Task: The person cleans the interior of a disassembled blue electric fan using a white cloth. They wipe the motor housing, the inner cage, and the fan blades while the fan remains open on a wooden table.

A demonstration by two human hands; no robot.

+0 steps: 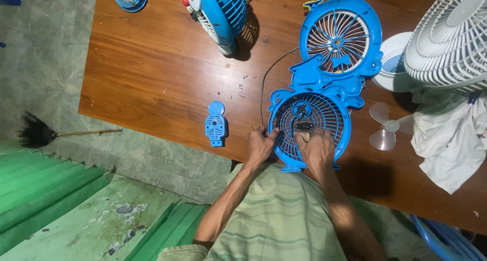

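Gripping the blue fan grille (324,113) rim, the left hand (259,145) steadies it while the right hand's (317,148) curled fingers work the small motor block (303,128), likely needing a careful seat next.

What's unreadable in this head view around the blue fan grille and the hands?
- Right hand: fingertips and grip hidden by its own back, over the dark motor part.
- Left hand: fingers curl over the blue fan grille rim; contact beneath unseen.
- Small screws on the table: too small to count.
- White fan: cut off by the right edge.
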